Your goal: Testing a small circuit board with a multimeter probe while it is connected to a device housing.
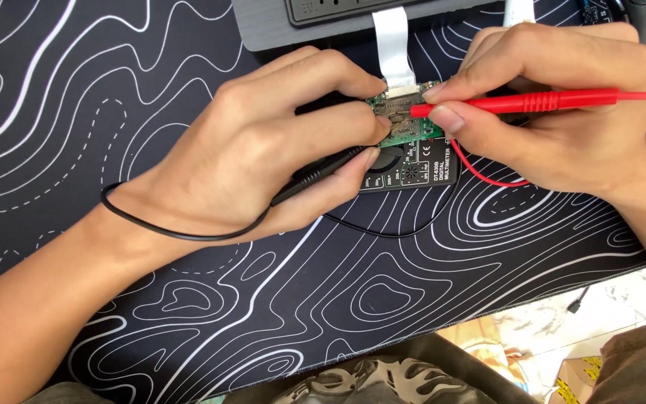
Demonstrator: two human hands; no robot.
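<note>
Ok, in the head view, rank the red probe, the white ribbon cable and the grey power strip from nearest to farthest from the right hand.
1. Red probe: pinched in the right hand's fingers, tip on the small green circuit board.
2. White ribbon cable: up and left of that hand, running into the board.
3. Grey power strip: farthest, at the top edge.

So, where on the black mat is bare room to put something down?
Free: the mat beyond the left hand, and the strip toward its near edge, below the black lead. Crowded: around the green circuit board, multimeter, right hand, red probe.

A black desk mat (188,67) with white contour lines, grey device (263,26) above.
</note>
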